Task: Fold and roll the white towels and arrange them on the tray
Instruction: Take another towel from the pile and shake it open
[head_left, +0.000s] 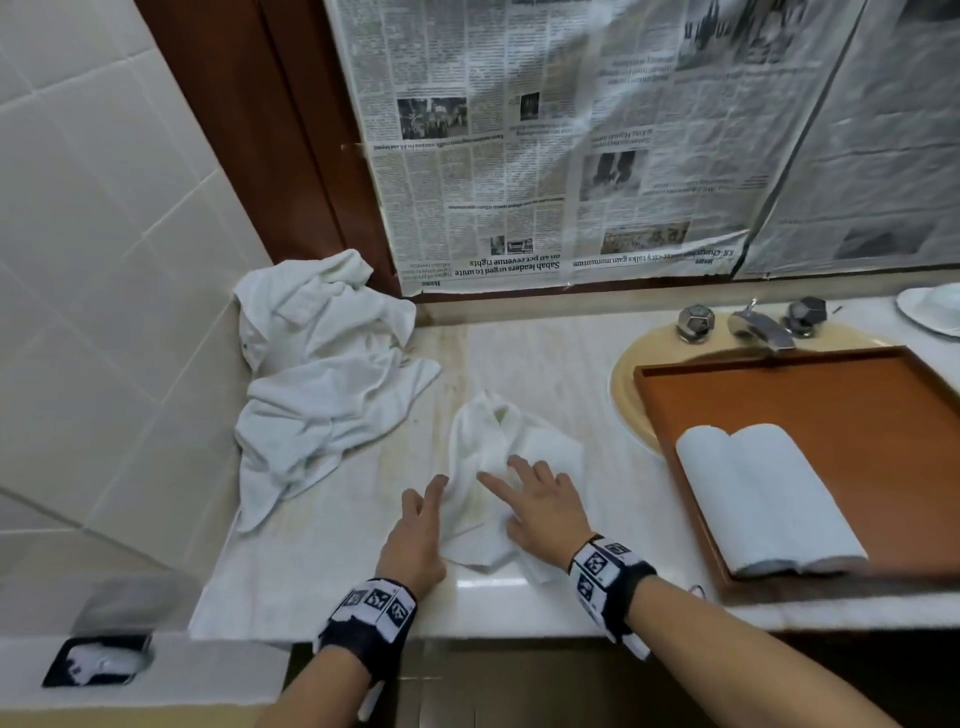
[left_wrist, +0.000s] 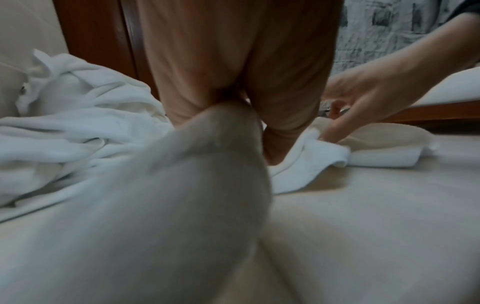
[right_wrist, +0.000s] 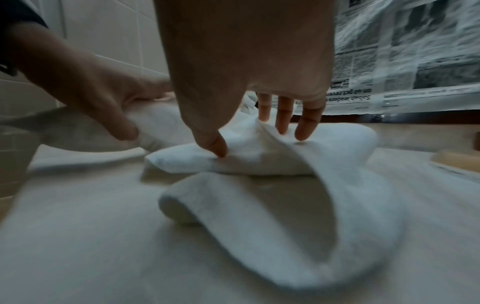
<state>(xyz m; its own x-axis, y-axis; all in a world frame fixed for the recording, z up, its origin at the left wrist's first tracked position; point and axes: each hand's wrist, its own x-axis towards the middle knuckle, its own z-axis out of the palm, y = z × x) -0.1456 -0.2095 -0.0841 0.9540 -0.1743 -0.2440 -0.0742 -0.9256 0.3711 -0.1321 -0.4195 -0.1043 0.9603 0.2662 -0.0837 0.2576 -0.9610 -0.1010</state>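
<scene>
A small crumpled white towel (head_left: 545, 447) (right_wrist: 259, 160) lies on the marble counter (head_left: 519, 353) in front of me. My left hand (head_left: 426, 491) (left_wrist: 259, 123) is at its left edge; the wrist views show a fold of it pinched between thumb and fingers. My right hand (head_left: 514, 493) (right_wrist: 252, 142) rests on top with fingers spread and straight, thumb pressing the cloth. To the right, an orange-brown tray (head_left: 810, 395) holds two rolled white towels (head_left: 763, 493) side by side at its near left.
A heap of unfolded white towels (head_left: 322, 364) (left_wrist: 78, 115) lies at the back left against the tiled wall. The tray sits over a beige sink (head_left: 623, 384) with a chrome faucet (head_left: 758, 327). Newspaper (head_left: 545, 156) covers the wall behind.
</scene>
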